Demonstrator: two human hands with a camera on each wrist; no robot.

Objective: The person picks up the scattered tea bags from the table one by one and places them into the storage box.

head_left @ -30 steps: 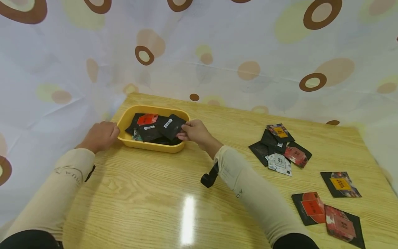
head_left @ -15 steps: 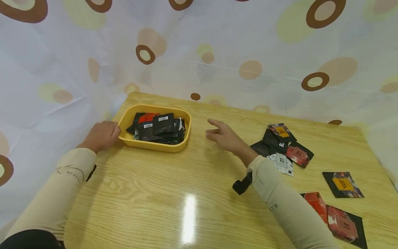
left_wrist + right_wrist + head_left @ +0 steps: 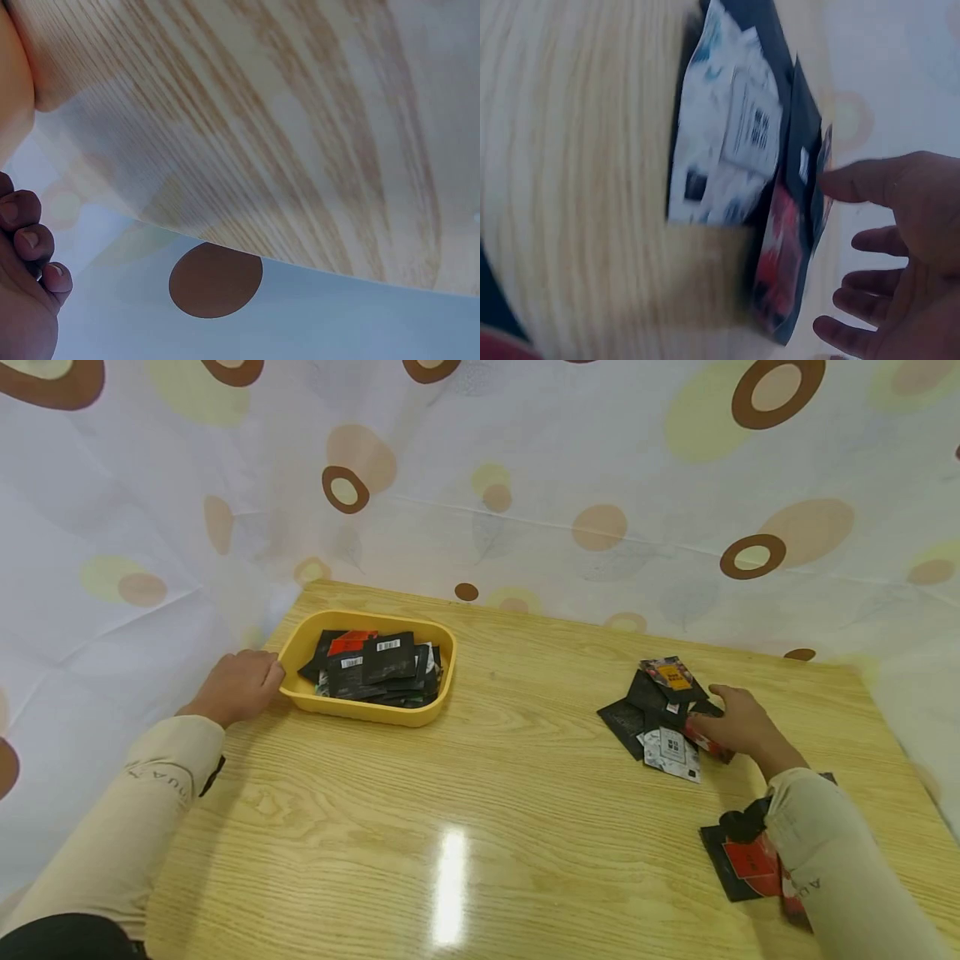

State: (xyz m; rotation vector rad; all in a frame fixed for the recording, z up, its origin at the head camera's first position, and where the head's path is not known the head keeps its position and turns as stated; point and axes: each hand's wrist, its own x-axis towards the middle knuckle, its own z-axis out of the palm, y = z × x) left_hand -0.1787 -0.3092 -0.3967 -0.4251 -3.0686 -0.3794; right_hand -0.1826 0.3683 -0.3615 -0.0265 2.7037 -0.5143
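A yellow plastic basket (image 3: 375,713) stands at the back left of the table, with several flat black sachets (image 3: 388,658) heaped inside. My left hand (image 3: 238,685) grips its left end at the rim; in the left wrist view curled fingers (image 3: 34,240) show below the basket's side. My right hand (image 3: 738,722) is over the right edge of a loose sachet pile, fingers spread and nothing held. It partly hides a red-labelled sachet (image 3: 780,255). In that pile also lie a white-labelled sachet (image 3: 671,753) and a yellow-labelled sachet (image 3: 675,678).
Nearer on the right, a sachet with a red label (image 3: 750,860) lies on the wooden table (image 3: 360,827), others partly hidden under the right sleeve (image 3: 832,852). A white curtain (image 3: 525,460) with round patterns hangs along the back and left.
My right hand has let go of a black sachet in the basket and swung right to the loose pile. My left hand has stayed at the basket's rim.
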